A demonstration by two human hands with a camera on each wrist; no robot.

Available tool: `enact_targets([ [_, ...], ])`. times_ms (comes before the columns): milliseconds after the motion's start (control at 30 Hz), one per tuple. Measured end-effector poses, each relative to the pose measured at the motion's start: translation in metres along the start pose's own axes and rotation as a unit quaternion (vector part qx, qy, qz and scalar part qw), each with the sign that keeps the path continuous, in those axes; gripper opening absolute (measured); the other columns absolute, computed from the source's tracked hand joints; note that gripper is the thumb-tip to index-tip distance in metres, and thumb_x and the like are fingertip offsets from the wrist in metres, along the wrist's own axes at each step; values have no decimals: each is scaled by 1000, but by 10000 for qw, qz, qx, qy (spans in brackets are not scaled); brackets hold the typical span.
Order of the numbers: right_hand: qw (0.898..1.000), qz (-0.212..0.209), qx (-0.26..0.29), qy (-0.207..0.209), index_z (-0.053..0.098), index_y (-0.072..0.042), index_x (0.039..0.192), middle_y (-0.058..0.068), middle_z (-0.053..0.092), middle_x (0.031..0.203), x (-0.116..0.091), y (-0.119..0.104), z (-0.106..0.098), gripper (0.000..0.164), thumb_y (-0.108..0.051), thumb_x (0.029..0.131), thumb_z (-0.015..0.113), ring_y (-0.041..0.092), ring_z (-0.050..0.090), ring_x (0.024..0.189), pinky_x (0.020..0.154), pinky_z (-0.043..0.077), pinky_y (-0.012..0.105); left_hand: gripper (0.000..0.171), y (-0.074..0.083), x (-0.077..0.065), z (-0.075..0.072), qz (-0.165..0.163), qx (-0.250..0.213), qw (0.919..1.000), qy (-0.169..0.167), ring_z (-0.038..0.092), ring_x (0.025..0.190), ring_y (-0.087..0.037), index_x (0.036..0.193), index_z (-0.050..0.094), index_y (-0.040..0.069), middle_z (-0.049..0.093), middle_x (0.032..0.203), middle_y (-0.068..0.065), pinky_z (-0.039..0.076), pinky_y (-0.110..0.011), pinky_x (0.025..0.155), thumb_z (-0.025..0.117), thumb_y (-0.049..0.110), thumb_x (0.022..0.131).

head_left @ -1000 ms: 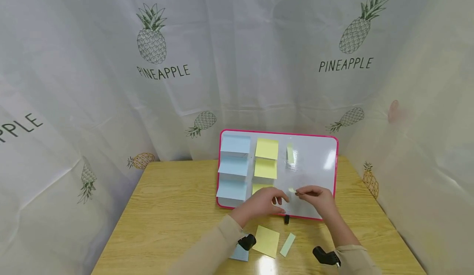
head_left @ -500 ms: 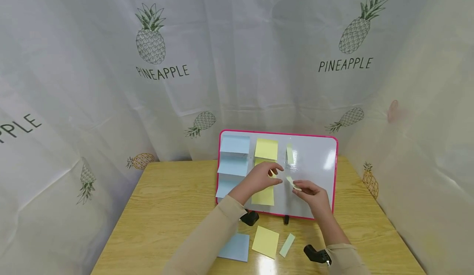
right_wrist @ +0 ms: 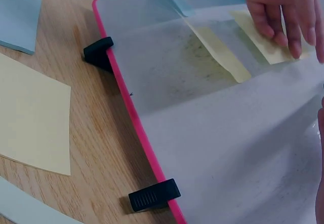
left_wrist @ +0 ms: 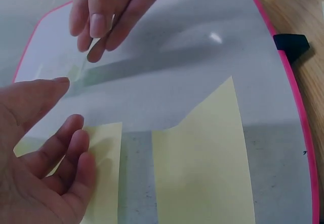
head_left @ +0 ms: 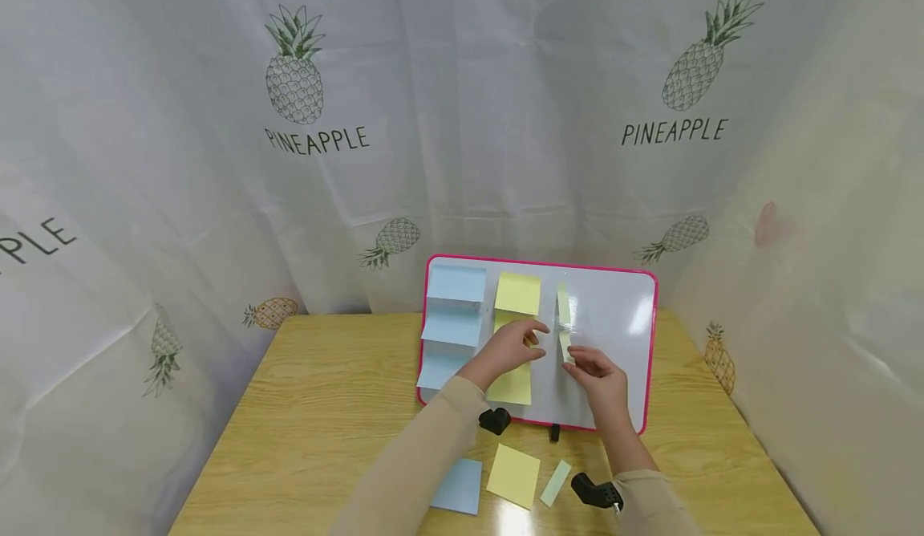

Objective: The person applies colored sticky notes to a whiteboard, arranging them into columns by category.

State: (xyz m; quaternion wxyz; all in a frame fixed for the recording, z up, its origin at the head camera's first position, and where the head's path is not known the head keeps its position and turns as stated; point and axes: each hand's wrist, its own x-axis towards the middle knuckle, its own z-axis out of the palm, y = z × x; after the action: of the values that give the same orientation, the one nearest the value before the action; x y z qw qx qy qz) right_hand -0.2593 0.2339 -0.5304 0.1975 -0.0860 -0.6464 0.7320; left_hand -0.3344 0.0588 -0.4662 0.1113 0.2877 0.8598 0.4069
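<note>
My right hand [head_left: 599,377] pinches the lower end of a narrow pale green sticky note [head_left: 565,345] against or close to the whiteboard [head_left: 609,311]. Directly above it, a similar pale green strip [head_left: 563,303] is stuck on the board. Holding nothing, my left hand [left_wrist: 45,163] hovers over the column of yellow sticky notes [left_wrist: 202,168], its thumb and fingers apart and loosely bent. The right wrist view shows this left hand [right_wrist: 283,11] beside the yellow notes, while only a sliver of the right hand appears at its right edge.
Blue sticky notes [head_left: 456,283] form the board's left column. On the wooden table [head_left: 310,408] in front lie a blue pad [head_left: 460,488], a yellow pad [head_left: 514,476] and a pale green pad [head_left: 555,483]. Black feet [right_wrist: 154,195] project from the pink-edged board.
My right hand has moved up and left, bringing the pale green strip below the upper one. The left hand has risen from the board's lower edge to the yellow notes.
</note>
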Motion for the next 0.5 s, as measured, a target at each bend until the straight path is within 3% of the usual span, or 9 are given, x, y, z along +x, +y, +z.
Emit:
enact_targets([
  [500, 9996, -204, 107, 174, 67, 14, 101, -3, 69, 99, 3, 11, 11, 27, 11, 76, 77, 7, 67, 96, 85, 50, 22, 36, -3, 8, 8, -111, 263, 9995, -96, 55, 77, -8, 125, 65, 16, 60, 86, 6, 47, -24, 66, 71, 15, 90],
])
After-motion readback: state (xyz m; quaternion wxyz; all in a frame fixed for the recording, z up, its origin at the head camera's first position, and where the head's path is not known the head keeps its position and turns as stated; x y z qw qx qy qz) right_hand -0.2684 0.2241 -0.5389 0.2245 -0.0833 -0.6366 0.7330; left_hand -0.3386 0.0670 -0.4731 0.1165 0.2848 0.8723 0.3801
